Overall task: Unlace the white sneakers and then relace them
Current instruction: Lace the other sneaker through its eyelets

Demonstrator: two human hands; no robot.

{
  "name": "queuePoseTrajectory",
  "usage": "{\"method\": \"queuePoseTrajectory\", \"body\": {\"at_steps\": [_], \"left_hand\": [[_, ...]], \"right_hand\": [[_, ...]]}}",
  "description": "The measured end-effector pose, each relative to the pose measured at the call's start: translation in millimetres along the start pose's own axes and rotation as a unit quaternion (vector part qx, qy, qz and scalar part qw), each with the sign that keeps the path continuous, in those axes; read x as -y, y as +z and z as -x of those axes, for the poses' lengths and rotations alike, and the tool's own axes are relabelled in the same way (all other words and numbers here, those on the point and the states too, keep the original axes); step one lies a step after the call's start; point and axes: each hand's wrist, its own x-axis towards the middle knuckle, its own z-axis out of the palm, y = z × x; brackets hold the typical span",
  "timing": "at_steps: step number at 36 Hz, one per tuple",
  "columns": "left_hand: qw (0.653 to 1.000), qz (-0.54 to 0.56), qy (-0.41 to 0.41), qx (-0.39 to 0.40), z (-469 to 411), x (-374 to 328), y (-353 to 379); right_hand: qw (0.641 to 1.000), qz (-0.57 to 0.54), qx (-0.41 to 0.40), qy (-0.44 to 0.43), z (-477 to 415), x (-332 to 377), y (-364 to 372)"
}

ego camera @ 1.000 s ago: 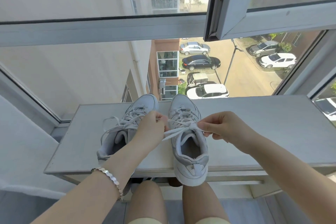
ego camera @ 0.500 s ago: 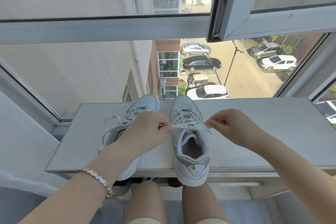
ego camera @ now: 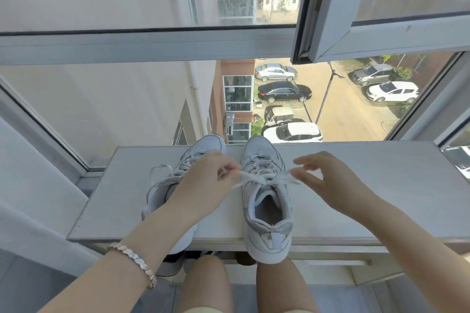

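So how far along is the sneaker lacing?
Done: right sneaker looks laced to the top. In hand: its knot, left hand pinching one lace end, right hand open beside it. Remaining: left sneaker, laces lying loose.

Your left hand (ego camera: 203,185) covers the middle of the left sneaker (ego camera: 162,195), and your forearm hides its heel. Blur smears that hand's fingertips (ego camera: 226,171) and the lace (ego camera: 256,178), so whether your right hand (ego camera: 328,180) touches the lace's end is unclear. The table (ego camera: 381,198) runs off the right edge.
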Motion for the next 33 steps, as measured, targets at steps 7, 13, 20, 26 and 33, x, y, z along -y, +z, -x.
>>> {"method": "queuePoseTrajectory", "body": {"at_steps": [7,13,20,26,33], "left_hand": [[0.968,-0.2,-0.144,-0.057,14,30,-32],[0.967,-0.12,-0.215,0.061,15,52,-43],[0.986,0.04,-0.135,0.09,28,48,-38],[0.99,0.116,-0.069,0.024,27,35,-5],[0.976,0.177,-0.123,0.033,23,32,20]], "right_hand": [[0.998,-0.019,0.06,-0.011,13,21,13],[0.998,0.032,0.049,0.031,8,25,35],[0.999,-0.009,0.013,0.04,11,20,42],[1.0,0.01,0.01,0.024,9,20,37],[0.977,0.098,-0.127,-0.143,45,39,13]]}}
